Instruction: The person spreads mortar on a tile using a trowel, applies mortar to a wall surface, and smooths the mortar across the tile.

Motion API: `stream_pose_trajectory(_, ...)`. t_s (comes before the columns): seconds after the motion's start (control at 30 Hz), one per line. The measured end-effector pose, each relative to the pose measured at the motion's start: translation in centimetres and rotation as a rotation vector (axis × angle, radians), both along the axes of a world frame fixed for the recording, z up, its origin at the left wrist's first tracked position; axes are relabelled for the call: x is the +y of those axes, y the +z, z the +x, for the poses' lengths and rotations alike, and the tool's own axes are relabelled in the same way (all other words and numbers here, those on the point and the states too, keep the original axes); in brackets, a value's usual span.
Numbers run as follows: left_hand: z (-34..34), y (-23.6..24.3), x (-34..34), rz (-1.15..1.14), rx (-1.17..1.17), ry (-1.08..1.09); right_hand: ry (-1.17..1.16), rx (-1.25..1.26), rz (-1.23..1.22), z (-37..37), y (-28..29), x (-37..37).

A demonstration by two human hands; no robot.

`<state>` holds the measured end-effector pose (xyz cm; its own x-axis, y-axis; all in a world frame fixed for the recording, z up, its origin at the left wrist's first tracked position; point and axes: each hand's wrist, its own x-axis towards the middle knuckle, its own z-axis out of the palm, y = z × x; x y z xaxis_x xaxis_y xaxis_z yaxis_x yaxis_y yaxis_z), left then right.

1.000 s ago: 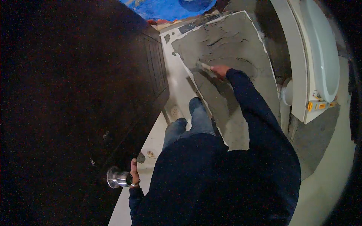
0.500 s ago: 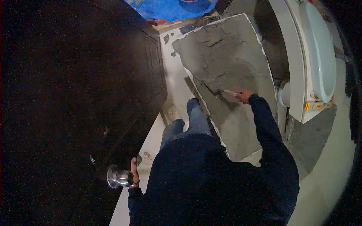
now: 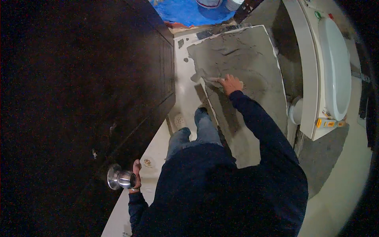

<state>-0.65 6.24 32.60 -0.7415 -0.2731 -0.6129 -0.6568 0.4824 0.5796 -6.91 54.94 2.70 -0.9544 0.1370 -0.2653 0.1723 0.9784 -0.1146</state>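
My right hand point(image 3: 232, 84) is closed around a small trowel point(image 3: 213, 79), its blade at the left edge of a wide bed of wet grey mortar point(image 3: 256, 71). Fresh mortar is heaped around the blade tip, partly over the white border. At lower left, my left hand point(image 3: 136, 173) is beside the round metal doorknob point(image 3: 125, 179) of a dark door point(image 3: 87, 98). One finger or the thumb points up; the knob and door hide the other fingers, so its grip is unclear.
A white toilet point(image 3: 335, 67) stands on the right, with a yellow spirit level point(image 3: 331, 123) near its front. Blue sheeting point(image 3: 177, 14) with a bucket point(image 3: 209, 3) lies beyond the mortar. My jeans-clad legs point(image 3: 207, 128) are over the white pan point(image 3: 185, 91), which has a drain point(image 3: 179, 119).
My right hand has moved left and away from me with the trowel, from the middle of the mortar to its left edge. My left hand remains by the knob.
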Motion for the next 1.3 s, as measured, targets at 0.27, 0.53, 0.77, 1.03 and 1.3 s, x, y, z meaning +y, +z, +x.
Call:
stream_pose_trajectory(0.27, -1.8, 3.5, 4.5, -0.224, 0.017, -0.096, -0.294, 0.035, -0.087, -6.3, 0.0, -5.4)
stream_pose_trajectory(0.53, -0.4, 1.8, 1.0, -0.163, -0.019, -0.009, -0.627, -0.142, -0.676, -7.3, 2.2, -2.2)
stream_pose_trajectory(0.77, 0.7, -0.2, -0.8, -0.103, -0.01, 0.011, -0.524, -0.311, -0.646, -10.1, -2.5, 1.5)
stream_pose_trajectory(1.03, 0.6, -0.8, -1.1, -0.068, -0.005, 0.017, -0.328, -0.407, -0.289, -5.5, 4.8, 8.3)
stream_pose_trajectory(1.3, 2.6, -3.7, -4.3, 0.035, 0.03, 0.092, -0.236, -0.306, -0.239, -7.1, 5.7, 4.0)
